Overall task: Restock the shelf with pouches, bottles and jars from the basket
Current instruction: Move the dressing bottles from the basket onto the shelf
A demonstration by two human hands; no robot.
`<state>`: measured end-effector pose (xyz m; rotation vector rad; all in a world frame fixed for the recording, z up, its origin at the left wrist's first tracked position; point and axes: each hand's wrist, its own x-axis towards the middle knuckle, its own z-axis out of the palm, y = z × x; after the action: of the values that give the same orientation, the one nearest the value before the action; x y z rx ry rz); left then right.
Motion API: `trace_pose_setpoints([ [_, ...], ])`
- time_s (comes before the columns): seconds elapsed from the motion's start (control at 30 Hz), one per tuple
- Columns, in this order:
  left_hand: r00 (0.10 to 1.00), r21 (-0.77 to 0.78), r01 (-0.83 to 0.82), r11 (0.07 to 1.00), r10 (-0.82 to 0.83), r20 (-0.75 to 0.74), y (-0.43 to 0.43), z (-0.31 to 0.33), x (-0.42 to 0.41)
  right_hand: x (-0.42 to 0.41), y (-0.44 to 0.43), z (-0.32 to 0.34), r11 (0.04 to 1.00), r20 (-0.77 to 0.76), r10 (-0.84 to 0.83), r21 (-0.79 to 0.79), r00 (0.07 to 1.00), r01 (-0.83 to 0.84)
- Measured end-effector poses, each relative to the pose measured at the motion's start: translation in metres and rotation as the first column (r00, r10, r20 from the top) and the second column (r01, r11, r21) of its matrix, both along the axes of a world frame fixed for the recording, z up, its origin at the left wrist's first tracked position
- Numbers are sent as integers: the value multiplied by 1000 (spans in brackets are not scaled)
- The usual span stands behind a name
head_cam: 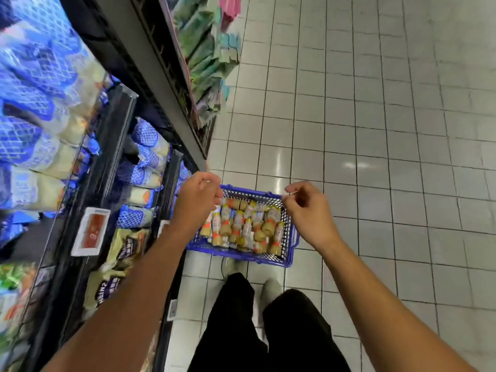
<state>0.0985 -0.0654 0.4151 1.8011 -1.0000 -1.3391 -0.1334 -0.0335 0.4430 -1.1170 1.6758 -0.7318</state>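
Note:
A blue plastic basket [288,237] stands on the tiled floor in front of my feet. It holds several small bottles [241,226] of pale yellow sauce with orange bands, lying and standing in a heap. My left hand [198,197] hovers over the basket's far left corner with its fingers curled in and nothing visible in them. Over the far right corner, my right hand [306,208] has its fingertips pinched together, also with nothing clearly held. The shelf [112,146] runs along my left, with blue-and-white pouches [147,162] lined up in its rows.
A white and red price tag [91,230] sits on the shelf edge. Beige pouches [126,251] lie on the lower shelf by my left forearm. Green and pink packs [206,49] hang further down the aisle. My black trousers and pale shoes [271,291] are just behind the basket.

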Motion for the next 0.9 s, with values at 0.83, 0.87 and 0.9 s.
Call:
trace_pose_setpoints([
  [0.83,914,617,154,772,-348,208,2,-468,-79,-55,-41,-458,737,-90,169,673,982,-65],
  [0.87,899,621,154,769,-370,235,4,-486,-82,-55,-44,-474,735,-99,189,674,977,-74],
  [0.9,876,632,171,756,-411,254,7,-502,-85,-56,-46,-490,731,-110,214,677,971,-84],
])
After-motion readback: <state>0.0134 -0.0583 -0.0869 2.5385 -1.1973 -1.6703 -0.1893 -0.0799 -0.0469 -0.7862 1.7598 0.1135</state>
